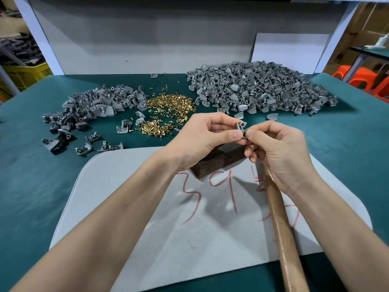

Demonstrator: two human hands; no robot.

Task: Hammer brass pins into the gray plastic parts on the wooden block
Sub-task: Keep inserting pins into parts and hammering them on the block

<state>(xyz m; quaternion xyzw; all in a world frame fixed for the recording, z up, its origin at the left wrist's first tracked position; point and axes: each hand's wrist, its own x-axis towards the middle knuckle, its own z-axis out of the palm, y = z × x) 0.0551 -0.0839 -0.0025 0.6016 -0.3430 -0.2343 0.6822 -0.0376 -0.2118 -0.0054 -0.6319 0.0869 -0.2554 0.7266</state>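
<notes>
My left hand (207, 134) pinches a small gray plastic part (241, 126) between thumb and fingers, above the dark wooden block (219, 158). My right hand (277, 152) pinches something tiny against the part's lower edge; a glint of brass shows at the fingertips (245, 133), mostly hidden. The hammer's wooden handle (282, 226) runs under my right palm toward the near edge; its head is hidden behind my hands. Loose brass pins (168, 111) lie in a heap beyond my left hand.
A large pile of gray parts (263, 89) lies at the back right, a smaller pile (99, 104) at the back left. The block stands on a gray mat (147, 207) with red writing, on a green table (31, 165). A white board (288, 49) leans at the back.
</notes>
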